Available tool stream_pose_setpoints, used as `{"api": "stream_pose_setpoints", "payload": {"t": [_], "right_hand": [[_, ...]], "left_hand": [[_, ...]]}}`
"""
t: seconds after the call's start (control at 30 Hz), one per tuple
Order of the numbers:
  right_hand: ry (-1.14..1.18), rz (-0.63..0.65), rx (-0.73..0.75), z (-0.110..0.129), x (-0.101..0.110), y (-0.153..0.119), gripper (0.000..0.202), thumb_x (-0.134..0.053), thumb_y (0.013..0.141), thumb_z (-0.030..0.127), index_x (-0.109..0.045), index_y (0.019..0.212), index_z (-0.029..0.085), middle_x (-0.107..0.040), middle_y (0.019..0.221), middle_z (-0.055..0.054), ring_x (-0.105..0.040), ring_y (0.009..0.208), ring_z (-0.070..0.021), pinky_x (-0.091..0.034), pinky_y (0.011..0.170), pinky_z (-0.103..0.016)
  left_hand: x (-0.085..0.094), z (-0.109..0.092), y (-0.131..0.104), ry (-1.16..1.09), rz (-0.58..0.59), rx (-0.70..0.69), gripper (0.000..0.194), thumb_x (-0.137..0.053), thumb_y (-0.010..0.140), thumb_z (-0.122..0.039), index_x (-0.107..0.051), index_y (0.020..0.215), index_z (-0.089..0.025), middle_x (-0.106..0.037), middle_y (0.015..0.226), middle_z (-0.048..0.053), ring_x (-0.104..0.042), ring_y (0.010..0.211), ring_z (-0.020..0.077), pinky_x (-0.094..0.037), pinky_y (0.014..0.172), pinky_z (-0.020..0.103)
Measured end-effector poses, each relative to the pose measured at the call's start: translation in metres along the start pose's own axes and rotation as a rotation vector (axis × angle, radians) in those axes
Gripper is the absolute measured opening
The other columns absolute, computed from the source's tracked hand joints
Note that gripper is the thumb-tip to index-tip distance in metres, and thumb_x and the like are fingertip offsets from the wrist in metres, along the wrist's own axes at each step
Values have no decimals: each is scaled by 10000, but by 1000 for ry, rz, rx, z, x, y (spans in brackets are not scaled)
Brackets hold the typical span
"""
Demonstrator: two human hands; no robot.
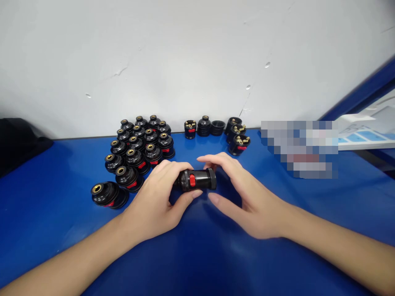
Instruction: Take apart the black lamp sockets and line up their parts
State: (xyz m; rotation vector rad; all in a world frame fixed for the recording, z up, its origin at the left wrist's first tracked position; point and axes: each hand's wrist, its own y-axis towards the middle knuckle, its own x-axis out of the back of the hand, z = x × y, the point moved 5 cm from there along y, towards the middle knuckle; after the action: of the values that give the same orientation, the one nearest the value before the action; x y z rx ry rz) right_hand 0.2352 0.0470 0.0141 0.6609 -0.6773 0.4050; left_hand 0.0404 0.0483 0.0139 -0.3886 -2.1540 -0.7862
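A black lamp socket (201,180) with a red switch lies on its side in my left hand (166,185), thumb below and fingers over its domed end. Its ribbed ring end points right. My right hand (243,193) is curved around that ring end with thumb and fingers apart. The thumb tip is close below the ring; whether the fingers behind touch it, I cannot tell. To the left of my left hand stand rows of similar lamp sockets (131,158), domed tops up with brass-coloured holes, several showing red switches.
Along the wall are open socket bodies (240,144) with brass contacts, a domed cap (204,126) and a black ring (217,128). The blue table (197,255) meets a white wall (185,61). A blurred-out patch (299,148) is on the right; dark cloth (21,144) on the left.
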Motion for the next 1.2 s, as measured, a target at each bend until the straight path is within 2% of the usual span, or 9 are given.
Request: {"api": "stream_pose_setpoints", "payload": {"t": [0.17, 0.23, 0.33, 0.53, 0.7, 0.87, 1.0, 1.1, 1.2], "right_hand": [[-17, -7, -98, -4, -1, 0, 366, -470, 1129, 383, -529, 1446, 212, -712, 1272, -136, -670, 1205, -297, -543, 1046, -493], [-8, 8, -62, -2, -1, 0, 345, -478, 1121, 353, -540, 1432, 216, -707, 1275, -132, -662, 1204, -292, -543, 1042, -495], [7, 10, -2, 0, -1, -1, 427, -562, 1075, 348, -506, 1473, 206, -672, 1332, -153, -649, 1221, -304, -557, 1033, -512], [-28, 17, -79, -4, -1, 0, 352, -472, 1129, 374, -544, 1444, 235, -719, 1301, -144, -672, 1223, -311, -546, 1059, -545], [2, 2, -11, 0, 0, 0, 457, -582, 1064, 361, -480, 1491, 234, -675, 1349, -155, -656, 1237, -318, -564, 1041, -532], [0, 25, -67, -2, -1, 0, 300, -467, 1129, 357, -557, 1392, 244, -725, 1267, -129, -677, 1191, -294, -548, 1044, -528], [31, 21, -19, 1, 0, 1, 398, -567, 1078, 366, -521, 1444, 219, -688, 1319, -148, -659, 1210, -302, -553, 1037, -525], [6, 15, -73, -2, 0, 2, 334, -484, 1127, 389, -555, 1412, 231, -719, 1300, -139, -671, 1211, -300, -538, 1057, -540], [-3, 19, -77, -2, -1, 3, 280, -435, 1143, 340, -580, 1368, 254, -746, 1233, -116, -695, 1158, -282, -538, 1055, -535]], "left_hand": [[0, 0, -1, -8, 3, 6, 276, -679, 1043, -314, -570, 1283, -234, -679, 1067, 32, -603, 940, 211, -498, 831, 354], [0, 0, -1, -10, 2, 5, 270, -676, 1044, -305, -569, 1282, -237, -678, 1072, 29, -602, 942, 208, -496, 834, 352], [-1, 0, -2, -6, 2, 8, 273, -672, 1045, -303, -568, 1289, -237, -672, 1058, 25, -599, 931, 205, -493, 822, 348], [0, 0, -1, -10, -2, 1, 268, -679, 1043, -313, -567, 1274, -235, -681, 1069, 31, -606, 940, 209, -499, 834, 355], [0, 0, -1, 0, -6, 2, 281, -677, 1042, -312, -563, 1289, -238, -681, 1065, 35, -609, 934, 212, -502, 823, 359], [0, 0, 0, -15, 1, 3, 260, -679, 1044, -323, -574, 1264, -234, -688, 1069, 34, -606, 941, 212, -501, 834, 364], [0, 0, 0, -10, 1, 10, 267, -676, 1044, -317, -575, 1275, -231, -677, 1052, 29, -603, 934, 208, -497, 827, 359], [0, 0, 0, -10, 0, 12, 266, -676, 1044, -323, -572, 1273, -234, -688, 1072, 35, -609, 944, 213, -503, 836, 366], [0, 0, -1, -13, 4, 6, 261, -671, 1048, -335, -568, 1269, -241, -696, 1081, 42, -613, 948, 221, -507, 844, 377]]}}
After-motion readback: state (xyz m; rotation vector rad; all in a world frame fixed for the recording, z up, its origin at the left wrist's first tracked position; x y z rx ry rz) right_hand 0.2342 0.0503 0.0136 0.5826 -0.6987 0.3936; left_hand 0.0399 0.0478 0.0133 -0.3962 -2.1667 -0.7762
